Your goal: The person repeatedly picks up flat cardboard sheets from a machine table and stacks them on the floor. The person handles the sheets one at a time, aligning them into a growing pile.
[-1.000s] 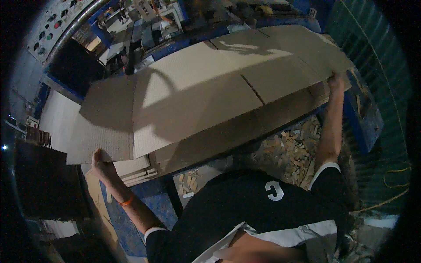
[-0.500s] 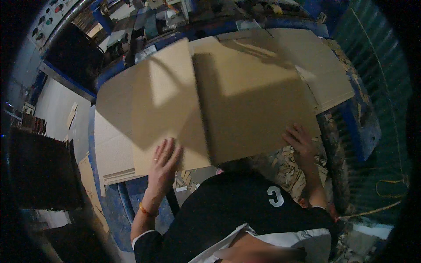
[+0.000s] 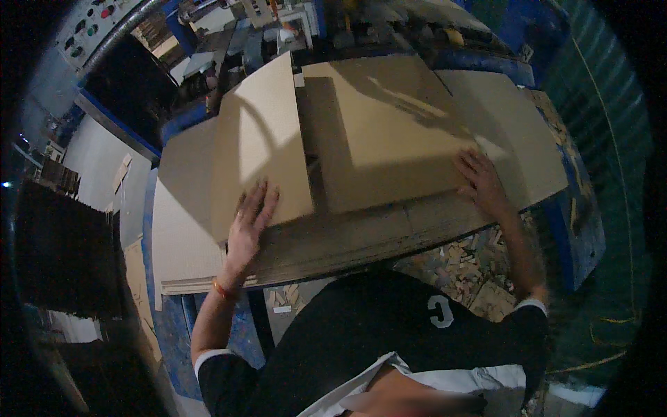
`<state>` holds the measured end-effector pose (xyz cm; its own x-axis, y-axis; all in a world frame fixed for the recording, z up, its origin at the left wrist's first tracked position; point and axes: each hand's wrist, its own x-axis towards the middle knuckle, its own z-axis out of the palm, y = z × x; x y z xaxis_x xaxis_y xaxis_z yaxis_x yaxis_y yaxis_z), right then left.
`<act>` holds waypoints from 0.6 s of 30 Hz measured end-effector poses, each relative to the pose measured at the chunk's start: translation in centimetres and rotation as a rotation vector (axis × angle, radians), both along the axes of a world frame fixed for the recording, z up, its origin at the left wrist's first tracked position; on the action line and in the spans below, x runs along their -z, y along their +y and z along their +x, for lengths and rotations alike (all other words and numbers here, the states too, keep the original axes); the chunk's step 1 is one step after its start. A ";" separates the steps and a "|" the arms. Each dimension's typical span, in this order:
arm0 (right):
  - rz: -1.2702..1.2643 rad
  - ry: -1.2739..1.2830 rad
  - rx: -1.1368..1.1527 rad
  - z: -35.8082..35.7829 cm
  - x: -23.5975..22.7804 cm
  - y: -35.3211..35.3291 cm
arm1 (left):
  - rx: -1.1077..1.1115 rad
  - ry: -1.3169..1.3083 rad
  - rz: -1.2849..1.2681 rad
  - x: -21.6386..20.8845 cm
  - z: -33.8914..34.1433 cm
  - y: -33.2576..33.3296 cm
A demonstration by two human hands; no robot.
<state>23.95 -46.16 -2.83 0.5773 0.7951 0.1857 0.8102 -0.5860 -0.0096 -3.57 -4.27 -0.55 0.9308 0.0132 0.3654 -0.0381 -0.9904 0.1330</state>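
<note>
A brown cardboard sheet with a left panel (image 3: pixel 267 153) and a right panel (image 3: pixel 396 132) lies ahead of me over a stack of cardboard sheets (image 3: pixel 368 229). A dark gap runs between the panels, and the left one tilts up along it; whether they join is unclear. My left hand (image 3: pixel 251 221) rests on the left panel near its front edge, fingers stretched out, thumb hidden. At the right panel's front right corner, my right hand (image 3: pixel 481 182) lies with its fingers spread over the edge. Neither hand visibly wraps round the cardboard.
Behind the stack stands a blue-framed machine (image 3: pixel 271 42), with a button panel (image 3: pixel 87 31) at the far left. Cardboard scraps (image 3: pixel 458 271) litter the space below the stack's front edge. A green corrugated wall (image 3: pixel 597 160) rises on the right. Dark stacked material (image 3: pixel 66 250) stands at left.
Both hands have moved away from me, and the cardboard sheet has slid forward with them. The front part of the stack beneath is now uncovered.
</note>
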 end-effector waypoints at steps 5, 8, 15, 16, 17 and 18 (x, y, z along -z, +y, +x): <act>0.053 0.075 0.025 8.6 0.6 4.8 | 0.034 -0.161 -0.078 1.0 7.8 4.5; 0.068 -0.026 0.083 12.8 1.0 9.3 | -0.050 -0.178 0.021 0.0 13.6 7.7; 0.169 0.146 0.458 10.1 -1.3 8.4 | -0.361 -0.383 0.201 -1.5 12.7 7.2; 0.333 0.115 0.446 8.5 -1.7 6.2 | -0.394 -0.371 0.121 -1.5 9.1 7.3; 0.500 0.057 0.415 6.9 -1.8 3.7 | -0.550 -0.443 0.047 -1.2 5.8 7.5; 0.558 0.013 0.607 5.3 -1.7 1.1 | -0.554 -0.530 -0.175 -0.9 2.4 8.1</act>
<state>29.21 -45.08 -1.15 0.8817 0.1366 0.4515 0.3516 -0.8285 -0.4358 -1.20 3.79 0.33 0.4740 0.5227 0.7086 0.3530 -0.8501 0.3909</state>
